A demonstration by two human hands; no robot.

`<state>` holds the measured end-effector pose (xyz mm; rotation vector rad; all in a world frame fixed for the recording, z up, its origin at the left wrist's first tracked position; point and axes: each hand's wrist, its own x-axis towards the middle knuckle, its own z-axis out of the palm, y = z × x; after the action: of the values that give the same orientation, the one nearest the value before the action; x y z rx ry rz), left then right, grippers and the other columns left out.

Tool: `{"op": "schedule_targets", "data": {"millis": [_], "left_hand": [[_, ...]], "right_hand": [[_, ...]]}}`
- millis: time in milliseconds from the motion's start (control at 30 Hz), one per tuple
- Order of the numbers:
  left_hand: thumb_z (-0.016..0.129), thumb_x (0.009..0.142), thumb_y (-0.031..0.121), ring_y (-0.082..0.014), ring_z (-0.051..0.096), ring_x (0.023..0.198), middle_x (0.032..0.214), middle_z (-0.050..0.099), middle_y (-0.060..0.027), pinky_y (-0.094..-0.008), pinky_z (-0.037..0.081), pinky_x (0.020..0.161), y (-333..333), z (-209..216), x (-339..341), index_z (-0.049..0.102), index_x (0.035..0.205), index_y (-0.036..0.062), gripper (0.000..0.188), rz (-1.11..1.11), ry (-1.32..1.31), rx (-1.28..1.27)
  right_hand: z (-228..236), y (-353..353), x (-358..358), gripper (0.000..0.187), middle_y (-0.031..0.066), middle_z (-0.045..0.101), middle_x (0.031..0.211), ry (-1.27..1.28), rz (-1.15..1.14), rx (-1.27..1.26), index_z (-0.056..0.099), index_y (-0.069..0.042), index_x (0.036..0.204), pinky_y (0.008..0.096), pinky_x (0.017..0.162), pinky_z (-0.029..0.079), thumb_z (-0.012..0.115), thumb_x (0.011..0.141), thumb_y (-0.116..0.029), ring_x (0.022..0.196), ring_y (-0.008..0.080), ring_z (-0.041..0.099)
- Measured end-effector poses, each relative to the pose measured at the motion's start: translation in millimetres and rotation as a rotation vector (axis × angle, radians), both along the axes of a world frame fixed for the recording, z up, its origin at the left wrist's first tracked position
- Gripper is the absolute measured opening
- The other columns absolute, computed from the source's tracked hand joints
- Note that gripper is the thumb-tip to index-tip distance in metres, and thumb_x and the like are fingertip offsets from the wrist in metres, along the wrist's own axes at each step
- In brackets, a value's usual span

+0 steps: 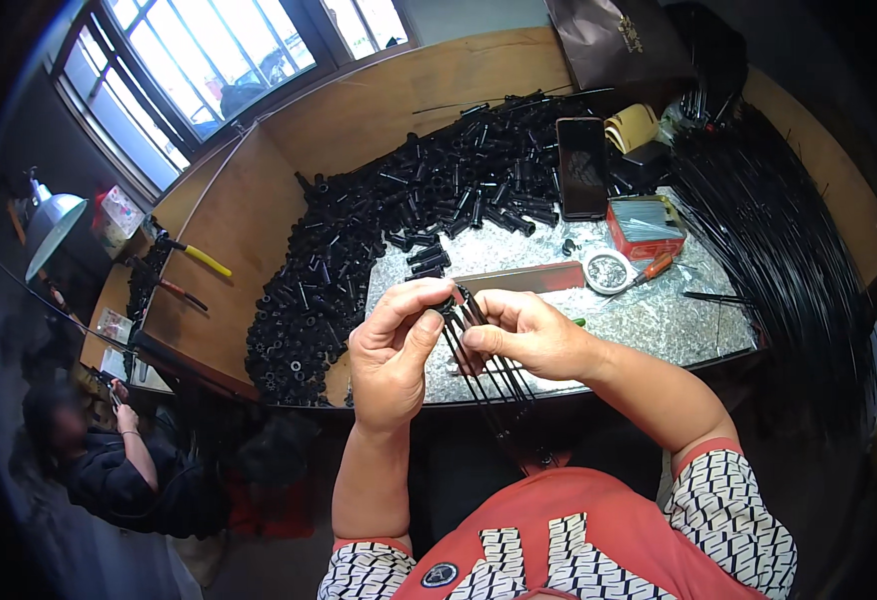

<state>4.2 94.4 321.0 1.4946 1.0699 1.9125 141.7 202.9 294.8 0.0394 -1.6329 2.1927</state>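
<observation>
In front of my chest I hold a bundle of thin black rods (478, 366) that look like umbrella ribs. Their upper ends meet at a small dark piece between my fingers, and the lower ends slant down toward my lap. My left hand (396, 348) pinches the top with thumb and forefinger. Just beside it, my right hand (529, 335) closes around the rods, its thumb pressed against them. My fingers partly hide the joint at the top. Both hands are over the front edge of the worktable (659, 325).
Black tubular parts (429, 190) form a large heap behind my hands. A phone (583, 168), a red box of pale sticks (646, 228), a white dish (609, 271) and an orange-handled screwdriver (656, 268) lie right. Long black rods (779, 210) fill the far right. Another person (119, 450) works at left.
</observation>
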Motion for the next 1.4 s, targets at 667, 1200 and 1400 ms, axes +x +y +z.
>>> {"op": "schedule_targets", "data": {"millis": [667, 1200, 1400], "left_hand": [[0.061, 0.089, 0.006, -0.0182, 0.048, 0.118, 0.132, 0.042, -0.0133, -0.0321, 0.038, 0.101, 1.2, -5.9, -6.9, 0.060, 0.114, -0.0055, 0.028, -0.100, -0.011, 0.037], [0.071, 0.082, 0.011, -0.0250, 0.056, 0.107, 0.115, 0.058, -0.0184, -0.0345, 0.043, 0.096, 12.6, -9.0, -21.1, 0.068, 0.103, -0.0029, 0.025, -0.402, -0.055, 0.062], [0.077, 0.075, 0.012, -0.0249, 0.060, 0.094, 0.101, 0.064, -0.0179, -0.0322, 0.046, 0.082, 20.3, -3.3, -24.0, 0.071, 0.093, -0.0018, 0.023, -0.549, 0.016, 0.058]], "right_hand": [[2.3, 6.3, 0.7, 0.020, 0.0038, 0.060, 0.081, -0.009, 0.152, 0.025, 0.055, -0.002, 0.096, 0.0257, 0.066, 0.048, 0.054, 0.097, -0.022, 0.070, 0.0102, 0.057], [-8.8, 20.5, -12.3, 0.026, 0.0065, 0.063, 0.080, 0.031, 0.499, -0.057, 0.060, -0.001, 0.099, 0.0273, 0.066, 0.051, 0.066, 0.088, -0.024, 0.071, 0.0144, 0.062], [2.5, 12.0, 2.7, 0.021, 0.0111, 0.064, 0.079, -0.032, 0.518, 0.024, 0.061, 0.003, 0.091, 0.0298, 0.063, 0.051, 0.062, 0.087, -0.017, 0.066, 0.0189, 0.063]]}}
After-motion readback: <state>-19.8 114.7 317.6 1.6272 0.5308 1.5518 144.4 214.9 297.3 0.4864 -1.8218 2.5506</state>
